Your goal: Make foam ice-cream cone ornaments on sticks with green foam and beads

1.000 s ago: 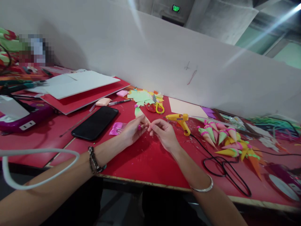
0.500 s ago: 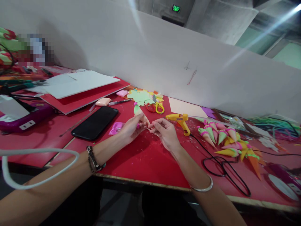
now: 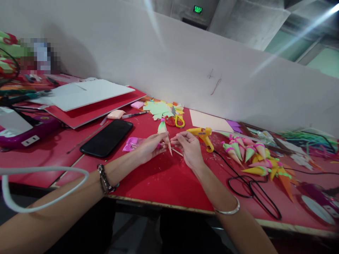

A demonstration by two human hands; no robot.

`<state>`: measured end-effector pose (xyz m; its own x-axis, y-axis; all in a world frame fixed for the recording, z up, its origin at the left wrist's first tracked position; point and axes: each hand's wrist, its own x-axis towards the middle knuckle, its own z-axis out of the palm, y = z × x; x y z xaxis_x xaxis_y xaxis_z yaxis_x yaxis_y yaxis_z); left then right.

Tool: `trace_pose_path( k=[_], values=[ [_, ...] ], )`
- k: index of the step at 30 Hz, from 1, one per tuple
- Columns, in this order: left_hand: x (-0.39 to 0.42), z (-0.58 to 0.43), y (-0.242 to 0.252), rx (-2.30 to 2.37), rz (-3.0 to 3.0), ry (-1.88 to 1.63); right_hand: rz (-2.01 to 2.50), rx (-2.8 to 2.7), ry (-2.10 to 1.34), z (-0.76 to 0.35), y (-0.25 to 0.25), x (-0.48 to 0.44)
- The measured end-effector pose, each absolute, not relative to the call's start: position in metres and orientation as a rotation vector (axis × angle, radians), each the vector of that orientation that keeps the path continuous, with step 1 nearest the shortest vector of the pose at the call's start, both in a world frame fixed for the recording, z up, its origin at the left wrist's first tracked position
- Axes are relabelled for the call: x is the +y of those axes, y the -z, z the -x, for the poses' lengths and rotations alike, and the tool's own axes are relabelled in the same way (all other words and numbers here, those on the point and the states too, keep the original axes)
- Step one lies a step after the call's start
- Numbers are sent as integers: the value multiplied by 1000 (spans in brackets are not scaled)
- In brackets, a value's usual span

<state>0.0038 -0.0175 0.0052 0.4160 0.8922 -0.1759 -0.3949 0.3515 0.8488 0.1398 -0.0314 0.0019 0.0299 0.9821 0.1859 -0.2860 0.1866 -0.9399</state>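
Observation:
Pinched in the fingers of my left hand (image 3: 150, 147) is a small paper cone (image 3: 162, 127), pale peach, with a green fringe and a pink tip at its upper end and its point downward. My right hand (image 3: 190, 148) is just right of the cone, thumb and fingertips pressed together; whatever they hold, if anything, is too small to see. A thin pale stick (image 3: 177, 152) shows on the red tabletop between the hands. Beyond my right hand lies a yellow hot glue gun (image 3: 202, 133). A pink packet (image 3: 130, 144) sits by my left wrist.
A black phone (image 3: 107, 138) lies to the left. Red-and-yellow scissors (image 3: 179, 121) rest by green paper scraps (image 3: 159, 108). At right are several finished cones (image 3: 250, 151) and a looped black cord (image 3: 250, 192). White boards (image 3: 95, 92) are stacked back left.
The cone has turned in my left hand, so its point now faces down and its fringed end has shifted right and lower. My right fingertips have come slightly away from it.

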Motion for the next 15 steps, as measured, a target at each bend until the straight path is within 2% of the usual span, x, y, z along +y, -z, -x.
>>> trace_pose_path(
  k=[8,15],
  values=[
    [-20,-4,-2,696,-858,-923,855,-1074,-1215,-140,-4,-31],
    [-22,-7,-4,714,-918,-911,936,-1123,-1053,-144,-1,-28]
  ],
)
